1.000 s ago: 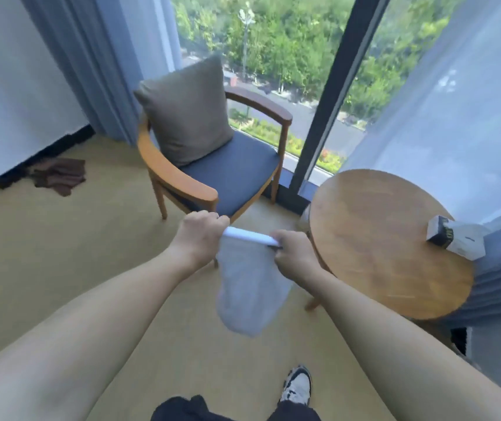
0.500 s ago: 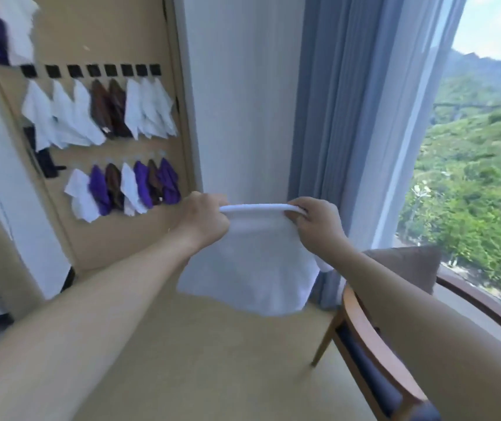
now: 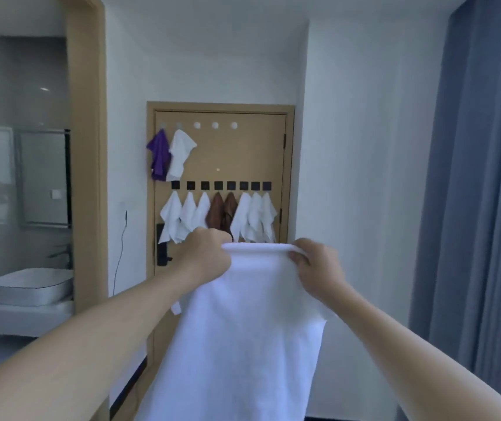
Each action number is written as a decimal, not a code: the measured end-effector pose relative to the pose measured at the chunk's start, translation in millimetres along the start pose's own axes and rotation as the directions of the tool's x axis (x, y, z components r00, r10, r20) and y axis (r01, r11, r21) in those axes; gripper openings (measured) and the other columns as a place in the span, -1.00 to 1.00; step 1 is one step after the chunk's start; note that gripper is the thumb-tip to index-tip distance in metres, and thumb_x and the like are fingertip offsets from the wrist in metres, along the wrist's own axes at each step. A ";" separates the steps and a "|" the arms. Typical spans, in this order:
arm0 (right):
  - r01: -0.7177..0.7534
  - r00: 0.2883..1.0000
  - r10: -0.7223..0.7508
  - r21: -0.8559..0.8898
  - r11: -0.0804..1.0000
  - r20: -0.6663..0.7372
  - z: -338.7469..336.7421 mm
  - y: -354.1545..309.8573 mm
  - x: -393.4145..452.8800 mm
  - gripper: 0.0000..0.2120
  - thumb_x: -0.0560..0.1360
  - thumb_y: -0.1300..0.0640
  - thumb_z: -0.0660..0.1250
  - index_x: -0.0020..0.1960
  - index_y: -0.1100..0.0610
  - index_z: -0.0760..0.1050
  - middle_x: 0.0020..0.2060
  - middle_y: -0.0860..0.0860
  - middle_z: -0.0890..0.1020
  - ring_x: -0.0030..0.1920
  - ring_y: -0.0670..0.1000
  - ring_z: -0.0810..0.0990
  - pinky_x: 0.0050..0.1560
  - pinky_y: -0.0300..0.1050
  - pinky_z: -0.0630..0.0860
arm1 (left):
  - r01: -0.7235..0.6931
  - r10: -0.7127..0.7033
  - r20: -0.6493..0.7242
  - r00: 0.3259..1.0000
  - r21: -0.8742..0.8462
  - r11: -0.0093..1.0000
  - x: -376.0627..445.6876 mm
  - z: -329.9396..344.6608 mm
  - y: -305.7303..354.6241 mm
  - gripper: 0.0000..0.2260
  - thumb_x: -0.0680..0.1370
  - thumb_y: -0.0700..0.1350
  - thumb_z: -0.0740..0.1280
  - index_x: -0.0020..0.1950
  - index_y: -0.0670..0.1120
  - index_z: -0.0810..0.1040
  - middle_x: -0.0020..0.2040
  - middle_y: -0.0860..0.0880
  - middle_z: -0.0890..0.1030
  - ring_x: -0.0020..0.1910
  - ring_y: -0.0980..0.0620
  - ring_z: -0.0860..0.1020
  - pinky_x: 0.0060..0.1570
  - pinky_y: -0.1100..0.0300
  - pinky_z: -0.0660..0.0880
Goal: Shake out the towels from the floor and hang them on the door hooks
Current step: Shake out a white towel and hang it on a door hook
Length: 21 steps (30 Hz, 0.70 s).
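Observation:
A white towel point(image 3: 243, 329) hangs spread out in front of me. My left hand point(image 3: 205, 255) grips its top left corner and my right hand point(image 3: 313, 267) pinches its top right corner. Straight ahead is a tan door point(image 3: 243, 159). Its top row of white round hooks point(image 3: 215, 125) carries a purple towel point(image 3: 158, 154) and a white towel point(image 3: 179, 154). Below, a row of black square hooks point(image 3: 218, 185) carries several white towels point(image 3: 179, 217) and two brown towels point(image 3: 223, 212). The held towel hides the door's lower part.
An open bathroom with a white basin point(image 3: 30, 285) and a mirror point(image 3: 42, 177) lies to the left behind a wooden frame point(image 3: 86, 147). A black door lock point(image 3: 161, 247) sits at the door's left edge. Blue curtains point(image 3: 483, 192) hang at the right.
My view has swung from the chair and window round to face the door head-on. Both hands kept their grip, and the towel now hangs wider and longer between them.

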State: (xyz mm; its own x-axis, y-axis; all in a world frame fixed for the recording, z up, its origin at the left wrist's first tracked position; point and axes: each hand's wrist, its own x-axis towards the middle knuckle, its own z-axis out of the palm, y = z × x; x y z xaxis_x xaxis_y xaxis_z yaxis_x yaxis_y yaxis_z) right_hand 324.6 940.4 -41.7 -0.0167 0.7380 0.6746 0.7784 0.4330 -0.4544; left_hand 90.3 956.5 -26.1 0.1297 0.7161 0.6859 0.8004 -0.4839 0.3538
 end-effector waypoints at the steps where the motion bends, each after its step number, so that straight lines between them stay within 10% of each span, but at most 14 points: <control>1: 0.027 1.000 -0.027 0.005 1.000 0.013 1.6 4.6 18.4 -0.86 0.60 0.20 0.27 -0.06 0.07 0.59 -0.30 -0.12 0.55 -0.25 -0.09 0.50 -0.33 -0.25 0.30 | 0.007 -0.007 -0.004 1.000 -0.002 1.000 15.6 1.9 -4.2 -0.72 0.27 -0.39 0.10 -0.44 -0.05 0.10 -0.46 -0.02 0.16 -0.37 -0.02 0.12 -0.29 0.06 0.03; 6: 0.103 0.994 -0.104 0.019 0.995 0.043 21.7 29.9 100.5 -0.79 0.62 0.20 0.25 -0.18 0.07 0.53 -0.33 -0.05 0.54 -0.28 -0.04 0.48 -0.32 -0.18 0.35 | -0.027 0.028 -0.042 0.999 0.022 0.999 84.0 8.4 -31.1 -0.93 0.25 -0.20 0.02 -0.43 -0.09 0.13 -0.47 -0.06 0.17 -0.40 -0.02 0.13 -0.33 0.07 0.07; 14: -0.031 1.000 0.031 -0.017 0.999 -0.002 97.7 38.9 206.8 -0.83 0.56 0.26 0.20 -0.04 0.16 0.57 -0.17 0.09 0.61 -0.11 0.14 0.54 -0.12 0.03 0.54 | -0.001 0.006 -0.082 0.997 0.057 0.998 160.5 33.9 -87.6 -0.63 0.56 -0.13 0.25 -0.39 -0.12 0.19 -0.42 -0.10 0.26 -0.43 0.05 0.20 -0.39 0.21 0.12; 21: 0.028 0.995 -0.046 -0.202 0.979 -0.086 196.4 27.3 317.8 -0.71 0.45 0.37 0.18 -0.34 0.06 0.29 -0.35 0.00 0.45 -0.27 0.09 0.39 -0.40 -0.13 0.21 | -0.016 0.027 -0.138 0.990 0.077 0.997 263.6 52.1 -205.6 -0.57 0.62 0.03 0.29 -0.35 -0.10 0.23 -0.39 -0.04 0.30 -0.39 -0.01 0.24 -0.35 0.15 0.18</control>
State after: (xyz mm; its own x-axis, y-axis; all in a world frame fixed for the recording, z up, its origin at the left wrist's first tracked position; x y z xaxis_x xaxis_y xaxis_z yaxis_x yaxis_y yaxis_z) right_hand 217.3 1288.3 46.0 0.0014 0.6696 0.7427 0.8884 0.3401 -0.3083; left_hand -9.6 1271.0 48.8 0.0695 0.6268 0.7761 0.8407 -0.4556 0.2927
